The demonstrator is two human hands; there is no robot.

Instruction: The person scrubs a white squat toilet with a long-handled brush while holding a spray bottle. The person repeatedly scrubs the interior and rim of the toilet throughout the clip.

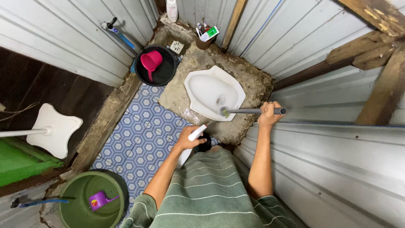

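The right arm stretches forward, nearly straight, bare from the sleeve of a green striped shirt. The right hand is closed in a fist around the grey handle of a long toilet brush, knuckles up, close to the handle's far end. The handle runs level to the left from the hand, and its brush head rests on the rim of the white ceramic squat toilet pan, at the pan's near right edge.

The left arm is bent at the elbow and reaches forward and inward. The left hand is wrapped around a white plastic bottle, which is tilted with its neck pointing up and right toward the pan; the hand sits just short of the concrete slab that holds the pan. The two hands are near each other, the pan just beyond them.

Left of the slab lies blue patterned floor tile. A black bucket holds a pink scoop.
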